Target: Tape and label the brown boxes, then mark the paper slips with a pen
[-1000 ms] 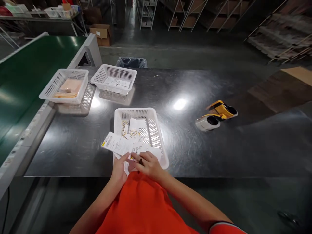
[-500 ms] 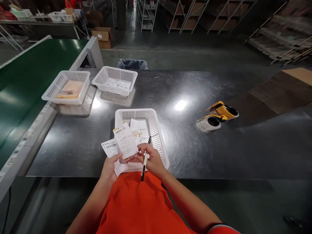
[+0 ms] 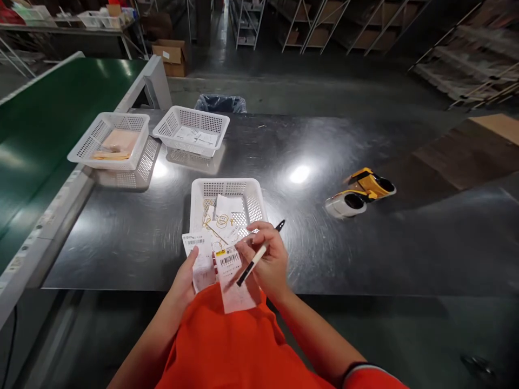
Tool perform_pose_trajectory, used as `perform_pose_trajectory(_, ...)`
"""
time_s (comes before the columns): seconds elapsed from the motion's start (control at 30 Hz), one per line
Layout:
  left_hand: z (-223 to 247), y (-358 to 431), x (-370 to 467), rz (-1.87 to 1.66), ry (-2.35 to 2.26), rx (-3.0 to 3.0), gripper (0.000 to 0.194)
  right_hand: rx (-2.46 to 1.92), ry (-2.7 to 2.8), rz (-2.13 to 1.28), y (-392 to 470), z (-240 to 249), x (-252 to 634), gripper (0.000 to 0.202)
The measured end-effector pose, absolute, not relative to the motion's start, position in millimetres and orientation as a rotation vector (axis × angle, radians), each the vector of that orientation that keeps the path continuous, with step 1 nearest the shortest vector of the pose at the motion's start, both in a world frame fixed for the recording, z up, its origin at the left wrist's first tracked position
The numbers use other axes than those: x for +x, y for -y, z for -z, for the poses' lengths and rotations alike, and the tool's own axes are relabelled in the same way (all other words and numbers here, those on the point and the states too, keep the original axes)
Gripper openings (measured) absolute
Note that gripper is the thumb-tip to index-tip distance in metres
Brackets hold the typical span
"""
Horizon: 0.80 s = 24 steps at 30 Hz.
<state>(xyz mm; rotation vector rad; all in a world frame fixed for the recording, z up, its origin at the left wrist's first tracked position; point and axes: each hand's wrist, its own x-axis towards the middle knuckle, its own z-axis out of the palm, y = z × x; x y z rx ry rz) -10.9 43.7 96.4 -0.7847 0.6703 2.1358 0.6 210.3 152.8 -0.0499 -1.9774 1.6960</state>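
In the head view, the left hand (image 3: 184, 283) pinches a slip (image 3: 198, 259) at the basket's (image 3: 255, 208) near-left corner; the right hand (image 3: 274, 265) grips a pen (image 3: 260, 254) and a second slip (image 3: 229, 265) at the basket's near edge. The slips look light, limp and easily creased, best pinched by an edge. Half a second ago they overlapped over the basket; now the second sits lower.

Both forearms (image 3: 322, 336) angle inward, left hand (image 3: 184, 280) gripping with thumb uppermost, right hand (image 3: 273, 265) pinching with curled fingers (image 3: 267, 236).
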Motion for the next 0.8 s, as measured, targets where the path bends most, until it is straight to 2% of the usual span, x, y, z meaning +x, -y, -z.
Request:
perform_pose_trajectory(0.17,-103,-59,-2,-2.136,-0.460,-0.679,0.063,-0.315,2.047,-1.880,-189,-120,-27,0.017)
perform_pose_trajectory(0.37,-102,-65,-1,-2.067,-0.525,-0.813,0.040,-0.286,2.246,-1.730,-175,-97,-31,0.006)
perform_pose_trajectory(0.63,-97,-64,-1,-2.096,-0.567,-0.853,0.021,0.003,2.458,-1.392,-176,-96,-27,0.008)
perform_pose_trajectory(0.8,-91,-55,0,-2.009,-0.545,-0.804,0.022,0.165,2.519,-1.636,-188,-88,-29,0.013)
